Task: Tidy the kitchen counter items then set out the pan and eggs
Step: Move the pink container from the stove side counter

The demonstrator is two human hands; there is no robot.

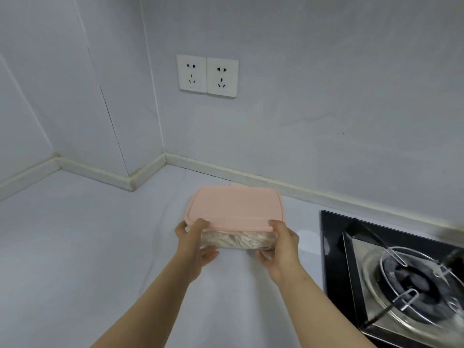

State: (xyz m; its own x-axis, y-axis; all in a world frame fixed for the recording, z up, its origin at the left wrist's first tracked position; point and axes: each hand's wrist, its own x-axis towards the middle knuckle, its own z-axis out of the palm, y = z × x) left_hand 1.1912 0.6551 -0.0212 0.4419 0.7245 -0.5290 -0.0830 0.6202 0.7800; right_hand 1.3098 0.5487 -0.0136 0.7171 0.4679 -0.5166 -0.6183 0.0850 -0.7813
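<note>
Container: clear tub (238,241) with a pink lid (234,209) fitted on top. It is held over the counter (88,247) near the back wall, just left of the hob (401,280).
Contents: pale strips visible through the side; the kind cannot be determined.
Left hand (194,243): grips the near left corner, thumb on the lid edge, fingers curled under the base.
Right hand (281,247): grips the near right corner in the same manner.
Contact with counter: fingers lie beneath the base, so the near edge appears raised; whether the far edge rests on the counter cannot be told.
Progress: judged to be in the tidying stage, one item in hand.
Remaining: no pan and no eggs in view; setting them out appears not yet done.
Hob: burner (418,282) carries no cookware.
Writing: none legible on lid, tub, hob or the two wall sockets (207,75).
</note>
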